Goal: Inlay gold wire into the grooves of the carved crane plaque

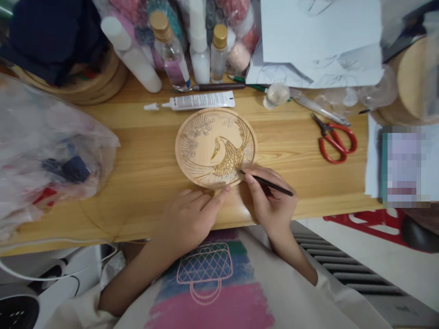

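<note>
A round wooden plate (202, 160) lies on the table, with a crane in gold lines and dark outlined clouds and feathers on it. My right hand (272, 196), at the plate's lower right, is closed on a thin dark pen-like tool (276, 185); its tip meets the crane's wing. The exact kind of tip is too small to tell. Beside the plate's lower rim rests my left hand (195, 217), its index finger stretched to touch the rim, the other fingers loosely bent, holding nothing. A white tube (204, 100) with its nozzle to the left lies just above the plate.
Red-handled scissors (338, 141) lie at the right. Behind the plate stand bottles (174, 64), a dark pen (219, 87), a small round container (277, 94) and sketched papers (322, 36). Plastic bags (51, 137) cover the left; a blurred rectangular item (403, 164) is far right.
</note>
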`<act>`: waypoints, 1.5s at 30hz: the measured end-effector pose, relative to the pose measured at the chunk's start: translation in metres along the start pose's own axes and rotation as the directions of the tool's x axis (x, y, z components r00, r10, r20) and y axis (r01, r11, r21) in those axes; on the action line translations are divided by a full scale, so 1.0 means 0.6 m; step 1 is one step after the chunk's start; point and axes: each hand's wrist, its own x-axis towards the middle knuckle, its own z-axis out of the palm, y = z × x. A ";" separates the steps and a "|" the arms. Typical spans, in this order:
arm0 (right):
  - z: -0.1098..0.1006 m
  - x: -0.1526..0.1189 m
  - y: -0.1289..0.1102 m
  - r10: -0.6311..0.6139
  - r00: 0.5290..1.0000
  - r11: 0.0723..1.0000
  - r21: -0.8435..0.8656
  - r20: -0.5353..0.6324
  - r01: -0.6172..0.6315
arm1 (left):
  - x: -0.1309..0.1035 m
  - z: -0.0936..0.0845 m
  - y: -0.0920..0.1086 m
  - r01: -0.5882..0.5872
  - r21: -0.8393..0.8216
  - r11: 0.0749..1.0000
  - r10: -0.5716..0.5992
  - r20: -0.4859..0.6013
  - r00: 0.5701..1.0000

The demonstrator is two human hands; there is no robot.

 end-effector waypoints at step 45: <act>-0.058 0.159 0.027 -0.173 0.710 0.971 0.241 0.682 0.006 | -0.005 0.006 -0.001 0.022 -0.094 0.995 -0.019 0.032 0.999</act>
